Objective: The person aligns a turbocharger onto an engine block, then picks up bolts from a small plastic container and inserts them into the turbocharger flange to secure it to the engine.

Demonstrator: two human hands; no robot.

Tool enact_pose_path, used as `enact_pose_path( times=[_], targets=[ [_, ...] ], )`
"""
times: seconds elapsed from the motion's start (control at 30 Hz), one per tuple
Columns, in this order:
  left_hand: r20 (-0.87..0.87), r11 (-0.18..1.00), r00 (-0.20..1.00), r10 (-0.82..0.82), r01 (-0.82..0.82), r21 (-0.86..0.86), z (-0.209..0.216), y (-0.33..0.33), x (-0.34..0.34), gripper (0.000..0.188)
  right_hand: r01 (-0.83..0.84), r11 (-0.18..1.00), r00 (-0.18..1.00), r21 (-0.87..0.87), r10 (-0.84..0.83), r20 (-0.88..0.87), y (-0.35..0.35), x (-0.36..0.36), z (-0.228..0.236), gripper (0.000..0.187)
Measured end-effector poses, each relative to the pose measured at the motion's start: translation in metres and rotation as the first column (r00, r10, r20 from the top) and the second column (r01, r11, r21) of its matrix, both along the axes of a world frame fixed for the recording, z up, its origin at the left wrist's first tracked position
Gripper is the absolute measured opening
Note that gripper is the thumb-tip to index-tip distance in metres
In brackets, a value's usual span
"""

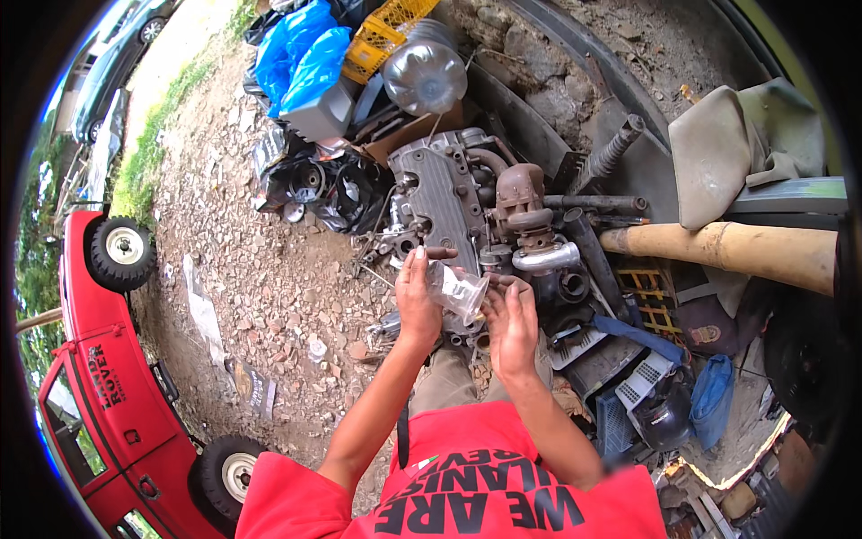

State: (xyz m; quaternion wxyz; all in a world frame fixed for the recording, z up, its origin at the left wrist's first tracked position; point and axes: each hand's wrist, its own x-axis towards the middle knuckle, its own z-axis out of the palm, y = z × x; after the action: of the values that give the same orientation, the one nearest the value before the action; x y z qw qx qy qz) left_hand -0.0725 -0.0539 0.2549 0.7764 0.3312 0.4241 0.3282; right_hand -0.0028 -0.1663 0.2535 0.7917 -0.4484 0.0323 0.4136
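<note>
A clear plastic cup (460, 295) was found held off the ground, in front of the person's body and over the near end of an engine (438, 199). Its long axis ran across the body, left to right, dipping slightly rightward; the broad rim faced the right hand (513, 331) and the other end lay toward the left hand (418, 301). The left hand was grasping the cup at its side. The right hand stood beside the rim, fingers partly bent; whether it gripped the cup could not be told. A rusty turbocharger (532, 216) sat at the engine's right side. Stony ground (278, 278) extended leftward to a red vehicle (99, 395).
</note>
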Motion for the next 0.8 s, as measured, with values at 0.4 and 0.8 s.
enact_pose_path(
  times=[0.4,0.8],
  targets=[
    [-0.097,0.303,0.985,-0.140,0.136,0.943,0.131,0.008,-0.025,0.069,-0.071,0.696,0.741,0.715,0.516,-0.430,0.039,-0.025,0.066,0.052],
    [0.481,0.917,0.794,0.371,-0.396,-0.053,0.086,0.047,-0.077,0.055,-0.300,0.919,0.819,0.254,0.385,-0.426,0.019,-0.032,0.062,0.034]
  ],
)
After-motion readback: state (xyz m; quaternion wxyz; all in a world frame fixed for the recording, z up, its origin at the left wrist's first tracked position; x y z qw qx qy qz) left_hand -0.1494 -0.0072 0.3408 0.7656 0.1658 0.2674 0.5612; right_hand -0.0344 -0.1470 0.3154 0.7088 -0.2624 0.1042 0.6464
